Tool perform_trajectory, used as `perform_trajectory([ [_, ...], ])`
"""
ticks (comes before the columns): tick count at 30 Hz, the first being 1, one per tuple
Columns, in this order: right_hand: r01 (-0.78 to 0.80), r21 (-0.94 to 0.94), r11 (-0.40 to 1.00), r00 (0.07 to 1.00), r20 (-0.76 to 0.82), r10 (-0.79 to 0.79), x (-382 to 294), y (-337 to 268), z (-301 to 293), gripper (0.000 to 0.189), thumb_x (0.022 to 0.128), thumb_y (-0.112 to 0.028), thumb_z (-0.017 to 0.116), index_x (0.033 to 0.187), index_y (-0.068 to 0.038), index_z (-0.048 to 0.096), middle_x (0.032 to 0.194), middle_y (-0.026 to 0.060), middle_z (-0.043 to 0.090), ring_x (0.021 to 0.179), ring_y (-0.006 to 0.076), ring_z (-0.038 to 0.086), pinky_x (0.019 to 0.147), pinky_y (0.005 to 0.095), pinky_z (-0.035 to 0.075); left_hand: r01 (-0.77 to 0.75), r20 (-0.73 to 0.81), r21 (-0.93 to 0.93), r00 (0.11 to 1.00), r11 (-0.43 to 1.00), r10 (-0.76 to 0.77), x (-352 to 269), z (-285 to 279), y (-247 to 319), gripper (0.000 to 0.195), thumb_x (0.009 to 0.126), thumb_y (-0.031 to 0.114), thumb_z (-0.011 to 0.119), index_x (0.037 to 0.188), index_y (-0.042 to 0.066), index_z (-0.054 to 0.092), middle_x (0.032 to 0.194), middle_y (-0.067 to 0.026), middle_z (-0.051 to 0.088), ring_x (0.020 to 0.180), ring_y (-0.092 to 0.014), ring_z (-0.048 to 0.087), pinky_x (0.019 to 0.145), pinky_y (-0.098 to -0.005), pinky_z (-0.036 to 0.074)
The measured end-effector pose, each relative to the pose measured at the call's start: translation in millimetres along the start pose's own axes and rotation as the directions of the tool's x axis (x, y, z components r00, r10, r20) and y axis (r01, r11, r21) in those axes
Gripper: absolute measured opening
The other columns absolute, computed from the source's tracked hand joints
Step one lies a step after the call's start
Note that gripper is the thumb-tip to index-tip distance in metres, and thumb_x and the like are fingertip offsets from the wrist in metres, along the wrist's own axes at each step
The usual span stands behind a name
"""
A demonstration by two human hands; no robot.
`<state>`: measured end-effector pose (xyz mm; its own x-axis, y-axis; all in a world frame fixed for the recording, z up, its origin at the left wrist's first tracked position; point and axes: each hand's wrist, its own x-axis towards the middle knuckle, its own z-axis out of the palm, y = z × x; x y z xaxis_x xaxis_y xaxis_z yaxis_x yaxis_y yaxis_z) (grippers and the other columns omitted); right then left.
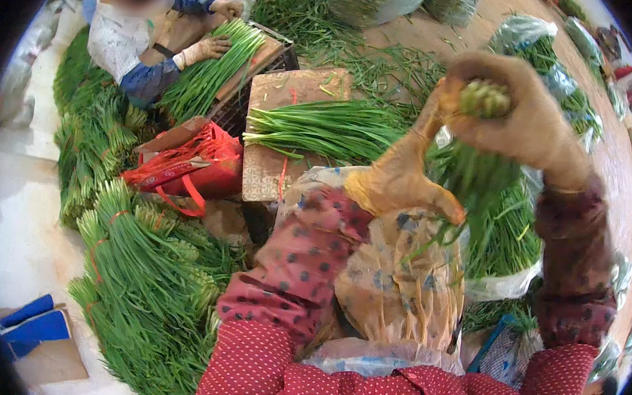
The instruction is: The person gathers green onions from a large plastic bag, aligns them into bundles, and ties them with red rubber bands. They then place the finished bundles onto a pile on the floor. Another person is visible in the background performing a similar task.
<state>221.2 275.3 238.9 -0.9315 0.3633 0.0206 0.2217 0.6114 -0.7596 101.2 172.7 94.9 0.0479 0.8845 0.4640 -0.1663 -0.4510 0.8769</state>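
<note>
My right hand (528, 119), in a tan glove and blurred, is raised and closed around a bunch of garlic chives (485, 102). The cut ends face up and the green leaves hang below. Beside it is my left hand (407, 166), in a yellow-stained glove, with thumb and fingers spread apart; whether its fingertips touch the bunch I cannot tell. Left of that hand, a loose layer of garlic chives (321, 125) lies across a patterned board (303, 82), pale ends to the left. A red tie (282, 178) shows at the board's near edge.
A red bag (218, 162) of red ties stands left of the board. Tied bunches of chives (139, 256) are heaped at my left. A co-worker (122, 37) handles chives on another board at upper left. Loose chives (502, 234) lie on plastic at right. Plastic sheeting (398, 282) covers my lap.
</note>
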Motion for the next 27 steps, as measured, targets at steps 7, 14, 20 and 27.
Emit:
perform_trajectory([
  [7,0.143,-0.009,0.990,0.988,-0.064,-0.143,85.3,7.5,97.8,0.061,0.068,-0.024,0.077,0.123,-0.008,0.058,0.102,0.0177,0.068,0.097,0.0301,0.067,0.086,0.0370,0.052,0.065,-0.601,-0.487,0.698,0.871,-0.389,-47.2,-3.5,-44.4,0.060,0.065,0.008,0.088,0.117,0.002,0.058,0.116,-0.0055,0.061,0.105,-0.020,0.059,0.092,-0.0354,0.049],
  [14,-0.188,-0.110,0.976,0.910,0.354,0.215,128.0,49.1,122.3,0.115,0.065,-0.044,0.085,0.152,-0.007,0.019,0.134,0.0211,0.054,0.127,0.0296,0.051,0.103,0.0371,0.041,-0.352,-0.703,-0.708,0.429,0.612,-0.567,-84.9,-69.7,-43.7,0.044,0.082,0.010,0.072,0.122,0.004,0.056,0.116,-0.0084,0.063,0.107,-0.025,0.060,0.100,-0.0422,0.047],
  [20,-0.093,-0.193,0.977,0.805,0.562,0.188,97.0,127.7,207.7,0.119,0.061,-0.038,0.085,0.151,-0.003,0.015,0.121,0.0294,0.057,0.110,0.0401,0.059,0.090,0.0401,0.050,-0.526,-0.671,-0.684,0.183,0.506,-0.718,-157.7,-87.3,-115.9,0.043,0.085,0.023,0.070,0.122,0.006,0.057,0.118,-0.0120,0.062,0.110,-0.031,0.059,0.101,-0.0502,0.046],
  [27,-0.156,-0.280,0.947,0.776,0.558,0.293,112.1,130.8,243.7,0.104,0.065,-0.029,0.079,0.148,-0.004,0.021,0.106,0.0271,0.063,0.098,0.0415,0.064,0.081,0.0453,0.053,-0.554,-0.616,-0.668,0.036,0.497,-0.787,-154.6,-109.4,-114.7,0.041,0.086,0.021,0.072,0.120,0.005,0.057,0.117,-0.0107,0.063,0.109,-0.028,0.060,0.100,-0.0460,0.047],
])
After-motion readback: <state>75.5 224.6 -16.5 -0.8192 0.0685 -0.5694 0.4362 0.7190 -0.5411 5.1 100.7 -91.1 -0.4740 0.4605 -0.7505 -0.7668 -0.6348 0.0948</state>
